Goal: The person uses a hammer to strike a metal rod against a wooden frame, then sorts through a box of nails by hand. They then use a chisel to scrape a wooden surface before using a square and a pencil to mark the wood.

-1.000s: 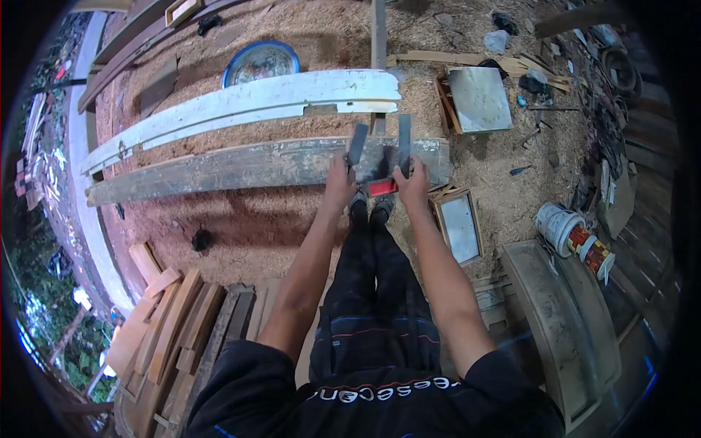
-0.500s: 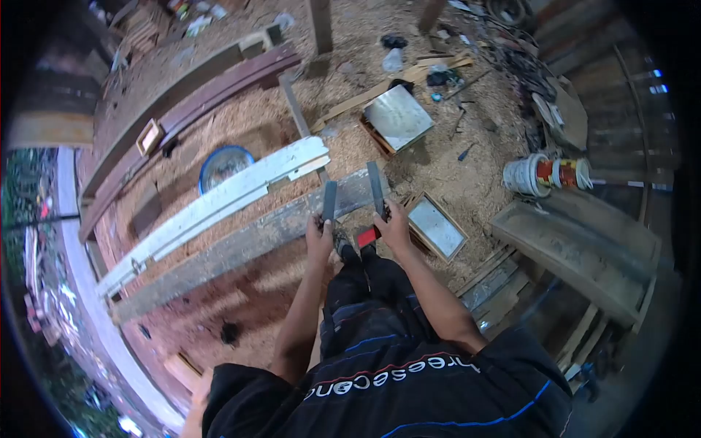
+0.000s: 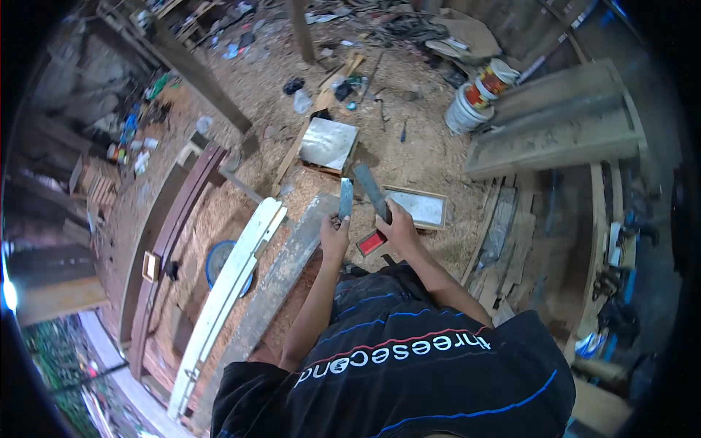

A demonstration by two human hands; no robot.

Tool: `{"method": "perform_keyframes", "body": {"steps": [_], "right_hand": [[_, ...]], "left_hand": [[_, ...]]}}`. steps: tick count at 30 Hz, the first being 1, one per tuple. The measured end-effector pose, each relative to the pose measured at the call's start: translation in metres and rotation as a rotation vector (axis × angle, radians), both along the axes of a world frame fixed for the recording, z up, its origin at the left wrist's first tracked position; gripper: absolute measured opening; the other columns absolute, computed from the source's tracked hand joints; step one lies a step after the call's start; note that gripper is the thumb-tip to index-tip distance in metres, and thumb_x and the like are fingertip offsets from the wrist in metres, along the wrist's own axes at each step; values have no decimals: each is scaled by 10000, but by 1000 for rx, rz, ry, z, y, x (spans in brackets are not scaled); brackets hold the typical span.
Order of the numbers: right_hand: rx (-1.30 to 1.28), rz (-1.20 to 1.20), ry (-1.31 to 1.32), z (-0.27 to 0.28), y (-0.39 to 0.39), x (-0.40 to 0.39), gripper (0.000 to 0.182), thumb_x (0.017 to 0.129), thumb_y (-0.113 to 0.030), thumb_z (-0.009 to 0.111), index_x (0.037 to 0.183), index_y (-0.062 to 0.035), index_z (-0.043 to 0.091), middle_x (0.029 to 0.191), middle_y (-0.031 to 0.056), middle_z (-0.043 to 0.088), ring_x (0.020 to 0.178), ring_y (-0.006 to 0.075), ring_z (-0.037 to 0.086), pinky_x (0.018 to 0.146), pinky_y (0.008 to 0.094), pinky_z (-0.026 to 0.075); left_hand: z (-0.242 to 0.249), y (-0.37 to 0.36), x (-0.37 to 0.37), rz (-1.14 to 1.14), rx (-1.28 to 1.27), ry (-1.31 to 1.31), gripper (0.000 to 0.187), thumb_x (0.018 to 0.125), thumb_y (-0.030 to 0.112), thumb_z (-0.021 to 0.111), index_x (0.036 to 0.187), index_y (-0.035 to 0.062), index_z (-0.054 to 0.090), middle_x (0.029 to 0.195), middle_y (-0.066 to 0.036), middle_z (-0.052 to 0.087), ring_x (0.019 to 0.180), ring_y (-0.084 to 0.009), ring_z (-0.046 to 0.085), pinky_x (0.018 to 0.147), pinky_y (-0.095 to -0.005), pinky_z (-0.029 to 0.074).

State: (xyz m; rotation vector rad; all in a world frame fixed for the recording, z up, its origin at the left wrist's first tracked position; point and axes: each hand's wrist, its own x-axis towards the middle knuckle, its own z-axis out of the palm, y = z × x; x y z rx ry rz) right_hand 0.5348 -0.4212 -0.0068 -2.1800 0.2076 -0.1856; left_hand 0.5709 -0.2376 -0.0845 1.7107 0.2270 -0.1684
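Observation:
My left hand is closed around the lower end of a narrow grey metal blade, which points up and away from me. Beside it, my right hand grips a wider, darker flat metal blade, tilted toward the left one. The two blades are close together at their far ends. Just below and left of my right hand is a red-topped, dark-edged block; whether the hand touches it cannot be told.
Beyond my hands, a box with a pale, shiny top and a wood-framed pane lie on sawdust. Long white and grey boards run along the left. Stacked buckets and a wooden trough stand right.
My view has turned right, so the boards and boxes have shifted left. The blades' far ends have come closer together, and the right one tilts more to the left.

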Motion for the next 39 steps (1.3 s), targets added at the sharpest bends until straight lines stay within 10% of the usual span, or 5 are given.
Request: {"method": "perform_keyframes", "body": {"steps": [20, 29, 39], "right_hand": [[41, -608, -7, 54, -181, -151, 515, 824, -194, 720, 1268, -15, 529, 998, 223, 690, 912, 349, 691, 777, 419, 538], [-41, -896, -116, 55, -230, -219, 566, 802, -195, 711, 1289, 0, 498, 1012, 280, 648, 926, 442, 642, 786, 479, 520], [-54, -1281, 83, 81, -266, -277, 520, 858, -205, 678, 1274, 69, 529, 1073, 308, 646, 1021, 428, 639, 848, 458, 514]], "left_hand": [[58, -235, -78, -541, -2, -128, 315, 890, 206, 678, 1115, -5, 617, 954, -110, 625, 871, -200, 581, 793, -334, 472], [92, -328, -126, -830, -346, 103, 308, 907, 164, 681, 1123, -16, 556, 746, -46, 548, 443, -101, 459, 377, -277, 377], [93, -428, -161, -1184, -344, 186, 225, 932, 160, 655, 1086, 16, 578, 734, 2, 515, 581, -85, 457, 487, -259, 358]]}}
